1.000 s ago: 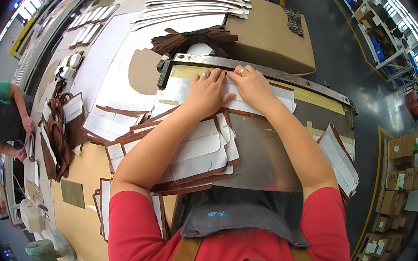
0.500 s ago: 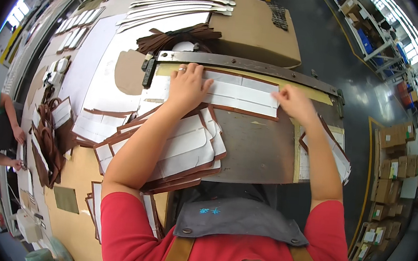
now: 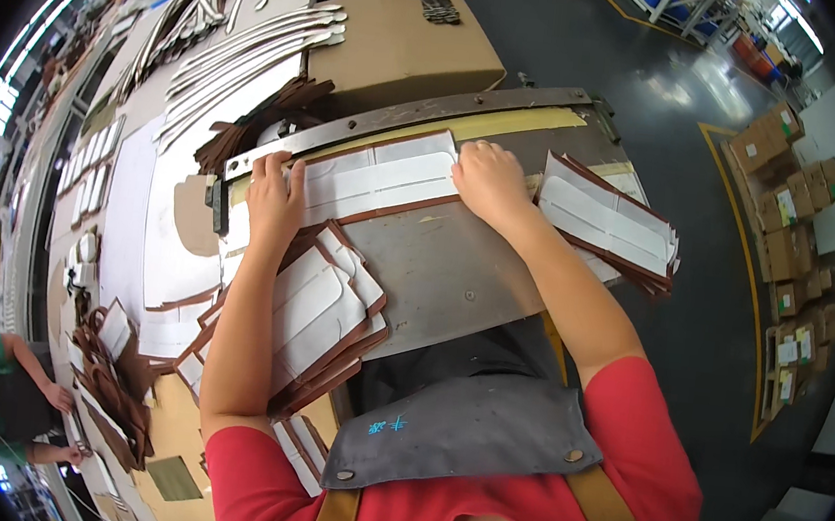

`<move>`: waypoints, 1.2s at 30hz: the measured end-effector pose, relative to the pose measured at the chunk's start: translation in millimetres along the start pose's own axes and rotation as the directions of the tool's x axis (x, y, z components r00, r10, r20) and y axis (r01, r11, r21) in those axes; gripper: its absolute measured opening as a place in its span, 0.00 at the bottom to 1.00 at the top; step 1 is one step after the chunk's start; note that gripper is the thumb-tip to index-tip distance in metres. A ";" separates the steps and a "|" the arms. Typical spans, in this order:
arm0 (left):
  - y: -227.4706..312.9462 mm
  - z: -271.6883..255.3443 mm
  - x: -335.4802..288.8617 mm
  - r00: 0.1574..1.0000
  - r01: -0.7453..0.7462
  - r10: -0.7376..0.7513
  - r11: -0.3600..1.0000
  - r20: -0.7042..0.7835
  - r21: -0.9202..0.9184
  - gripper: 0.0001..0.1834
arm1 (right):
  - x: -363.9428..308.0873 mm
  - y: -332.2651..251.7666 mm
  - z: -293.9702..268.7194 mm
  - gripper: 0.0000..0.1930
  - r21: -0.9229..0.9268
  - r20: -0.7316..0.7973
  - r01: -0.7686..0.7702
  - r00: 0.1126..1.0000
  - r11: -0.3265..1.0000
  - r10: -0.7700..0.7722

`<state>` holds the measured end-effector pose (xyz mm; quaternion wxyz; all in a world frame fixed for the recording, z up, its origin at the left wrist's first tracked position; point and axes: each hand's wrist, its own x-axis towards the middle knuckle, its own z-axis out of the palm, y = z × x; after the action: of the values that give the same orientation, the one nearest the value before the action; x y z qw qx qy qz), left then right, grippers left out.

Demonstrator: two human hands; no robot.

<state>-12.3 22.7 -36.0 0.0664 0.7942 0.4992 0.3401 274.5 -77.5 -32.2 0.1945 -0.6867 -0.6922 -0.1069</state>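
Note:
A long panel [image 3: 380, 177], white-faced with brown leather-like edges, lies on a grey metal bed [image 3: 465, 290], along a metal bar [image 3: 422, 112]. At the panel's left end rests my left hand [image 3: 274, 202], open, fingers stretched toward the bar and thumb apart. My right hand [image 3: 491, 179] is closed at the panel's right end, its fingers bent over the edge; the fingertips are partly hidden. Beside my left forearm sits a fanned stack of similar brown-edged white pieces [image 3: 318, 301]. Right of my right forearm lies another stack of long panels [image 3: 607, 219].
Behind the bar stands a large cardboard box [image 3: 408, 44]. Curved white-and-brown strips [image 3: 247, 48] lie on the long table at the left. A co-worker in a green sleeve [image 3: 1, 361] is at the far left. Stacked cartons [image 3: 796, 247] stand at the right.
The view has turned, so the scene sits tilted and further left. My right hand has settled against the panel's right end. My left hand stays at the left end.

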 end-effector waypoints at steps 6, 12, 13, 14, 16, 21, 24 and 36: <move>-6.8 -12.2 -5.0 0.999 0.022 -0.022 1.000 -0.038 0.004 0.16 | -25.7 18.2 -81.6 0.02 0.594 -0.164 -0.160 0.935 0.788 0.313; -1.3 -3.6 -2.5 0.999 -0.017 0.014 0.997 -0.048 -0.074 0.16 | -147.9 142.6 -169.6 0.06 0.773 -0.167 -0.310 0.742 0.553 0.649; 1.3 -5.5 -3.0 0.999 -0.013 0.010 0.997 -0.041 -0.075 0.16 | -165.8 154.0 -169.8 0.07 0.740 -0.149 -0.397 0.690 0.543 0.708; 3.0 -4.5 -2.4 0.999 -0.013 0.011 0.997 -0.034 -0.079 0.16 | -177.9 160.5 -162.2 0.07 0.582 -0.190 -0.478 0.706 0.657 0.682; 1.6 0.8 -0.7 0.998 -0.047 0.043 0.995 -0.049 -0.083 0.17 | -195.6 168.7 -147.2 0.07 0.202 -0.250 -0.581 0.747 0.788 0.616; -1.7 -9.5 -0.6 0.995 -0.028 0.016 0.992 -0.097 -0.121 0.17 | -105.4 67.4 -140.2 0.05 0.223 -0.415 -0.256 0.848 0.941 0.329; 2.4 -16.8 -1.0 0.993 -0.047 0.042 0.998 -0.111 -0.040 0.16 | -51.0 -29.8 -101.4 0.06 0.639 0.204 -0.227 0.971 0.735 0.123; 35.2 -62.4 11.5 0.981 -0.036 -0.017 0.963 -0.192 -0.266 0.15 | 18.0 -156.9 -12.1 0.14 0.753 0.535 -0.294 0.794 0.589 -0.287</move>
<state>-20.7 0.4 32.6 0.1230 0.7436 0.4488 0.4802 120.6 -71.5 4.9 0.2514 -0.5185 -0.6852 0.4455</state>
